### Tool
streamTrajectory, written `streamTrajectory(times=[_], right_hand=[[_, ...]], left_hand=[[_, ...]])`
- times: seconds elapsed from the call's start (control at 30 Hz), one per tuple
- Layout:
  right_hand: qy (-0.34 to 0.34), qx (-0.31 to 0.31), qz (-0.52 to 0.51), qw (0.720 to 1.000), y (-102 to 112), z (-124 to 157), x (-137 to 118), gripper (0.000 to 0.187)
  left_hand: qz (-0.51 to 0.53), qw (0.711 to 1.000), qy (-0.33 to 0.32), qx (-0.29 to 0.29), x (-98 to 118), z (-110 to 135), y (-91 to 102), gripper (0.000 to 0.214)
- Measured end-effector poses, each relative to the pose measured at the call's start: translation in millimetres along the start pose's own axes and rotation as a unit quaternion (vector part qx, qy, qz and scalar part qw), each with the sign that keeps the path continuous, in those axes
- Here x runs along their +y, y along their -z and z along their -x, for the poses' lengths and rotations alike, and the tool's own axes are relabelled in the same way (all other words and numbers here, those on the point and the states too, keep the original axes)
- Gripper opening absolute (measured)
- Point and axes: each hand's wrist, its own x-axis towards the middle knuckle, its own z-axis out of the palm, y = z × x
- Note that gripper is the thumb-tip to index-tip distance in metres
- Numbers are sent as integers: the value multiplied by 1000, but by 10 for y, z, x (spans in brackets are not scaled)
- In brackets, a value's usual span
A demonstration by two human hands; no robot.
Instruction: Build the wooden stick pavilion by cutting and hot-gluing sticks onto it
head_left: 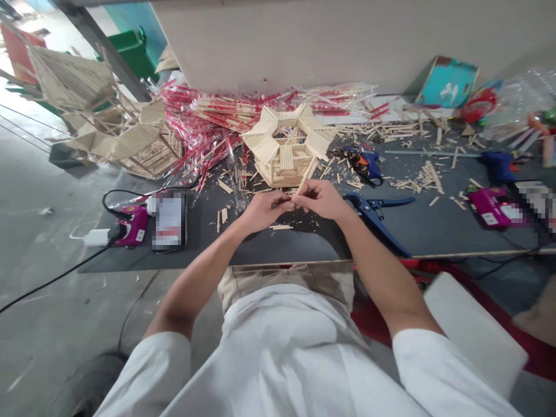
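Between the fingertips of my right hand (pixel 320 198) a thin wooden stick (pixel 308 172) is pinched, slanting up and away. My left hand (pixel 266 211) is closed too, its thumb and fingers meeting the right fingertips at the stick's lower end; the exact contact there is partly hidden. Just beyond both hands stands a star-shaped lattice model (pixel 286 159) built of wooden sticks, with an open centre. The held stick overlaps its front right side in view, and I cannot tell whether the two touch. Short cut stick pieces (pixel 281 227) lie close below my hands.
Blue-handled cutters (pixel 377 217) lie right of my hands, with glue guns (pixel 367 164) behind. A phone (pixel 168 222) and a purple power adapter (pixel 131 225) with cables sit left. Plastic-wrapped sticks (pixel 226 110) pile at the back. A larger stick model (pixel 125 136) stands back left.
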Motion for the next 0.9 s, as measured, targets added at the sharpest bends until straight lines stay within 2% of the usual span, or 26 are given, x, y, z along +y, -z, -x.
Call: streamTrajectory(times=[0.13, 0.3, 0.5, 0.7, 0.8, 0.9], right_hand=[[-14, 12, -70, 997, -13, -14, -39, 53], [-24, 14, -97, 995, -39, -41, 7, 54], [-29, 18, -108, 994, -56, -58, 56, 51], [-39, 22, -97, 994, -105, -83, 78, 52], [-46, 19, -95, 994, -87, -74, -5, 52], [-69, -11, -45, 997, 77, 49, -181, 46]], left_hand=[[169, 981, 36, -90, 36, 2, -1, 60], [256, 958, 73, -109, 49, 15, -50, 70], [310, 939, 112, -96, 34, 14, -135, 65], [302, 944, 113, -60, 60, 22, -202, 47], [268, 955, 112, -51, 105, 40, -161, 35], [249, 958, 119, -76, 143, 60, -68, 31]])
